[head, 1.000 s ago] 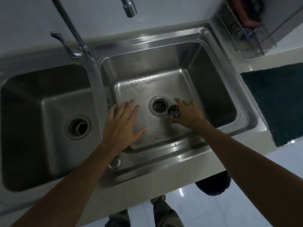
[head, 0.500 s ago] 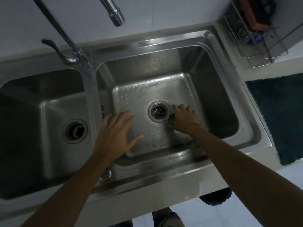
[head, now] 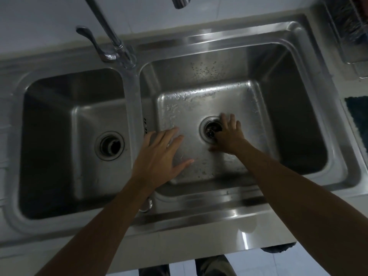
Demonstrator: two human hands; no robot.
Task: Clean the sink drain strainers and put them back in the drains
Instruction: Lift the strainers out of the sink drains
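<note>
In the left basin of the steel sink, the left drain gapes dark and, dim as the light is, seems to have no strainer in it. Behind the divider stands the faucet. Over the near left corner of the right basin the left hand is spread flat, fingers straight and holding nothing. Further right, the strainer sits at the mouth of the right drain, a dark post showing at its middle. The right hand lies against its right side, fingers draped over the rim; whether they pinch the strainer or only press it I cannot tell. By my judgement this strainer is being seated, so one drain is nearly finished. The left drain waits for its own strainer, which is not in view.
</note>
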